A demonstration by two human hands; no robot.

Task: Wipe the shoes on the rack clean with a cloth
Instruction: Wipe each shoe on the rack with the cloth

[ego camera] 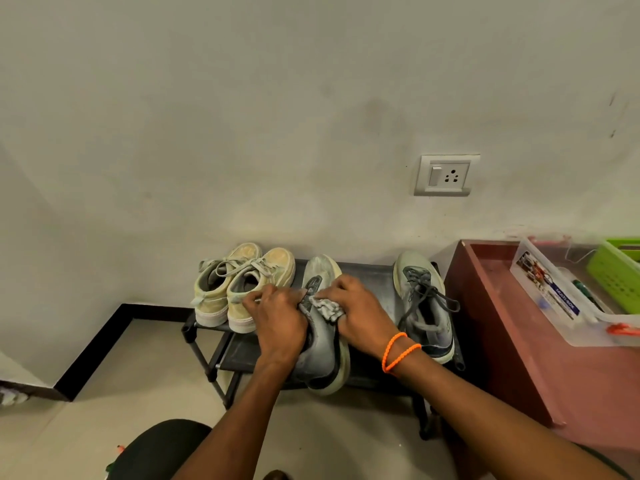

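Note:
A low black shoe rack (374, 271) stands against the wall. In its middle lies a grey running shoe (323, 348), tipped on its side with the toe toward the wall. My left hand (277, 317) grips this shoe from the left. My right hand (360, 313) presses a crumpled grey cloth (327, 306) onto the shoe's upper. An orange band circles my right wrist. The matching grey shoe (424, 306) sits upright at the rack's right end. A pair of pale yellow sneakers (239, 285) sits at the left end.
A reddish cabinet (502, 306) stands right of the rack, bearing a clear plastic box (561, 296) and a green basket (620, 275). A wall socket (445, 175) is above the rack. A black skirting runs along the floor at left. My dark-clad knee (162, 448) is below.

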